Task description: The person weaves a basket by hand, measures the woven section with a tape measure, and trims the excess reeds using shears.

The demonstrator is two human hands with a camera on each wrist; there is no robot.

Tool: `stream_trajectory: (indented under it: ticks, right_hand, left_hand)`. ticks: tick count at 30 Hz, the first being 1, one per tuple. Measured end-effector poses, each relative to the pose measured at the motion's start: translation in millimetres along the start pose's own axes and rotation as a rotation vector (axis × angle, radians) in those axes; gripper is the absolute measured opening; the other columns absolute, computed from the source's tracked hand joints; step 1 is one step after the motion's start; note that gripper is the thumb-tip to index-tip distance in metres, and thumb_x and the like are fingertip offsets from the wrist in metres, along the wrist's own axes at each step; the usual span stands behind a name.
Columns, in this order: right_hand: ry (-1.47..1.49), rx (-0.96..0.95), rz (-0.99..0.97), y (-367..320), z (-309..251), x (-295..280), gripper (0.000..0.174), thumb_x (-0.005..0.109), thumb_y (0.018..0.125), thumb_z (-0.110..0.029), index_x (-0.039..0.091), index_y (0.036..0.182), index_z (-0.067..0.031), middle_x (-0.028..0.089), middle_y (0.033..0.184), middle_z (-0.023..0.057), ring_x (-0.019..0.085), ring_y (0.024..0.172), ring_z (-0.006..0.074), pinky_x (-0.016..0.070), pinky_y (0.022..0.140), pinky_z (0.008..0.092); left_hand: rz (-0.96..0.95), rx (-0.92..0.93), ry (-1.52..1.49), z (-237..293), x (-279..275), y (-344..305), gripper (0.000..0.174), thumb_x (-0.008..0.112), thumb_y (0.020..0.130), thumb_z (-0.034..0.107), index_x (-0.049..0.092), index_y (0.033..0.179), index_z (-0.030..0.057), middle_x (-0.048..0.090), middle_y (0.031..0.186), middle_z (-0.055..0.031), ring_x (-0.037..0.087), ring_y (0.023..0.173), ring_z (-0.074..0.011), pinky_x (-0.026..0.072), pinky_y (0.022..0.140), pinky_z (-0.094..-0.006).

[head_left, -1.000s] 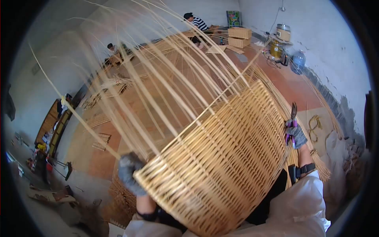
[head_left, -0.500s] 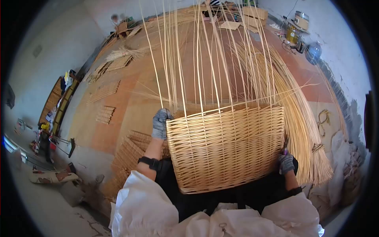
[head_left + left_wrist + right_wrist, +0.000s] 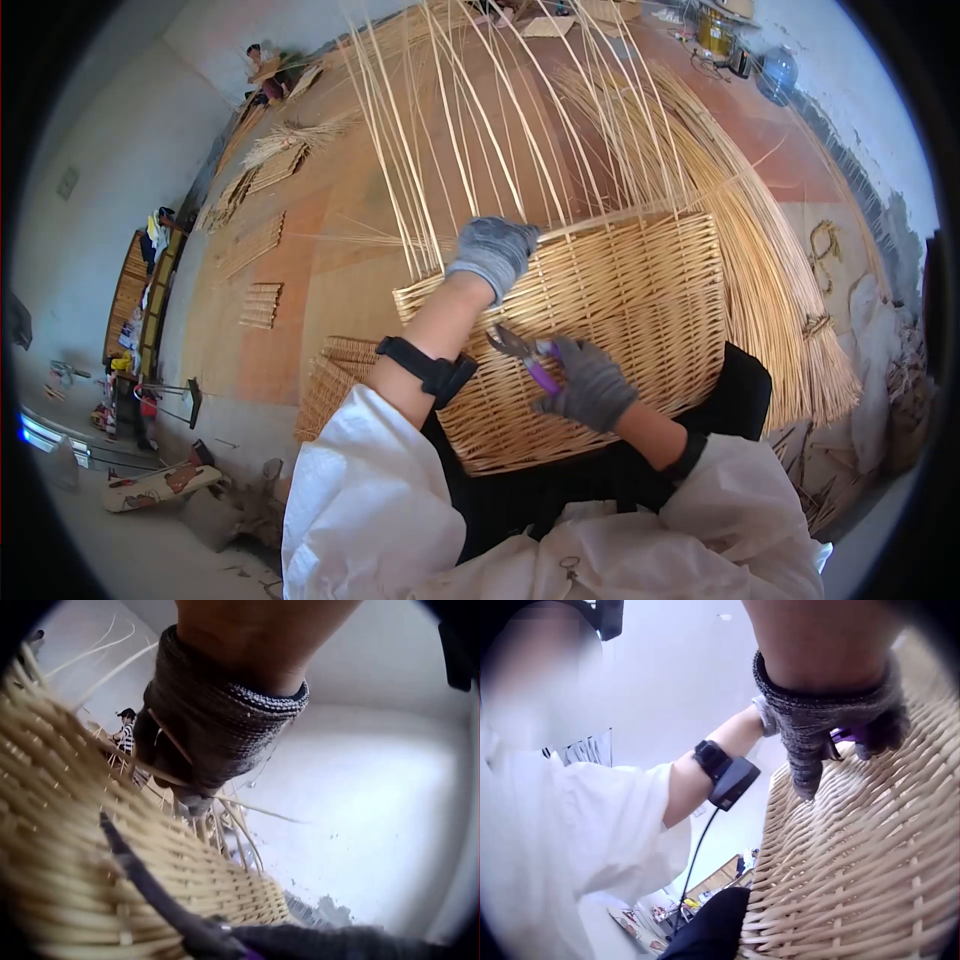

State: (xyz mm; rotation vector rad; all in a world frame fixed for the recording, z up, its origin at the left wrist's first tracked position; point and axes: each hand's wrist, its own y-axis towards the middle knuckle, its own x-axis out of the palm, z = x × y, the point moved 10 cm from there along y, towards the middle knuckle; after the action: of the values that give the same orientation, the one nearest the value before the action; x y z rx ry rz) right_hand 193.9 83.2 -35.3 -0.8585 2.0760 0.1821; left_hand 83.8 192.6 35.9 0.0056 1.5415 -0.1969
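A woven wicker basket [image 3: 620, 310] lies tilted across the person's lap, long loose stakes rising from its far edge. The gloved left hand [image 3: 495, 258] grips that top edge near its middle; in the left wrist view the glove [image 3: 214, 720] hides most of the fingers. Just below, the gloved right hand [image 3: 592, 388] holds purple-handled shears [image 3: 543, 376] over the woven side, blades pointing toward the left hand. In the right wrist view the right glove [image 3: 832, 727] is close above the weave [image 3: 870, 840], with the shears largely hidden.
A long bundle of thin rods [image 3: 740, 260] lies right of the basket. Another woven piece [image 3: 330, 385] is at its left. Flat woven pieces [image 3: 262, 304] lie on the floor, and a person [image 3: 268, 75] sits far back. A water bottle [image 3: 777, 75] stands by the right wall.
The left hand has moved right from the basket's left corner to mid-edge. The right hand, with the shears, has come from the right side to the front. The basket has been lowered and levelled.
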Motion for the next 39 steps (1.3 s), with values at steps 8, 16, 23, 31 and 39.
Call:
stream_trajectory:
  ticks: [8, 16, 23, 31, 39]
  right_hand:
    - [-0.088, -0.108, 0.291, 57, -37, -14, 0.077, 0.067, 0.063, -0.043, 0.037, 0.118, 0.0023, 0.054, 0.092, 0.0197, 0.055, 0.084, 0.0330, 0.0440, 0.076, 0.0410]
    - [0.023, -0.045, -0.010, 46, -20, 1, 0.043, 0.060, 0.072, -0.036, 0.051, 0.100, -0.0040, 0.059, 0.084, 0.0190, 0.059, 0.077, 0.0301, 0.0469, 0.070, 0.0378]
    - [0.949, 0.452, 0.623, -20, 262, -76, 0.037, 0.068, 0.064, -0.023, 0.053, 0.091, -0.0026, 0.057, 0.075, 0.0074, 0.055, 0.067, 0.0195, 0.0457, 0.062, 0.0324]
    - [0.979, 0.470, 0.580, -30, 334, -102, 0.054, 0.076, 0.055, -0.022, 0.051, 0.098, -0.0017, 0.057, 0.079, 0.0067, 0.054, 0.070, 0.0192, 0.0450, 0.065, 0.0308]
    - [0.814, 0.203, 0.374, -69, 261, -89, 0.052, 0.073, 0.065, -0.018, 0.048, 0.108, -0.0019, 0.056, 0.084, 0.0036, 0.054, 0.073, 0.0145, 0.0472, 0.069, 0.0269]
  left_hand:
    - [0.206, -0.147, -1.138, -80, -28, -59, 0.027, 0.050, 0.086, 0.012, 0.050, 0.110, 0.0008, 0.060, 0.094, -0.0044, 0.057, 0.084, -0.0136, 0.0452, 0.079, -0.0262]
    - [0.463, -0.316, -1.269, -74, -49, -79, 0.021, 0.044, 0.088, 0.014, 0.052, 0.103, 0.0020, 0.059, 0.085, -0.0044, 0.057, 0.079, -0.0155, 0.0469, 0.069, -0.0252]
    - [0.246, -0.587, -0.043, -59, 4, -48, 0.026, 0.038, 0.088, 0.030, 0.053, 0.093, 0.0097, 0.062, 0.087, -0.0095, 0.059, 0.084, -0.0256, 0.0397, 0.081, -0.0410]
    - [0.783, -0.432, -0.136, -34, 6, -74, 0.031, 0.036, 0.088, 0.024, 0.058, 0.071, 0.0100, 0.059, 0.067, -0.0043, 0.046, 0.066, -0.0236, 0.0328, 0.077, -0.0347]
    - [0.817, -0.601, -0.704, -133, 102, -129, 0.016, 0.043, 0.086, 0.008, 0.055, 0.090, -0.0009, 0.054, 0.064, -0.0031, 0.050, 0.068, -0.0081, 0.0416, 0.054, -0.0222]
